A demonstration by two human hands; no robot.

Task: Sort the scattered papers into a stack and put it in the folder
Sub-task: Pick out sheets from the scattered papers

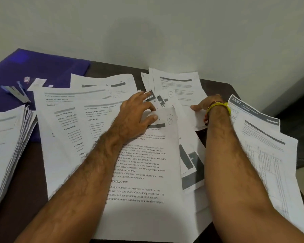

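Fingers (144,97) of your left hand (135,116): spread and bent, tips pressing down on the scattered papers (140,165) at mid-worktop; thumb lying on the upper edge of a printed sheet marked with a circled number. Whether any sheet is pinched between thumb and fingers, you cannot tell from this view.

Your right hand (204,104): reaching to the far side of the pile, mostly hidden behind its own wrist; thumb visible, resting on a sheet. Grip on that sheet cannot be told. A yellow band (218,106) with red thread sits at the wrist.

Scattered papers: white printed sheets, overlapping at many angles, covering most of the dark worktop (25,181) from centre to right edge. Several lie under both your forearms. One sheet at far right carries the heading number 3667; sheets below it show tables.

Stack of papers (5,149): thick, at the left edge, near side, its edges fanned, apart from the loose pile.

Folder (42,67): purple, lying flat at the far left corner, partly covered by loose sheets along its right and near sides.

Stapler (16,92): blue and metal, lying open on the folder, just beyond the stack.

Wall (165,32): plain, pale, behind the worktop.
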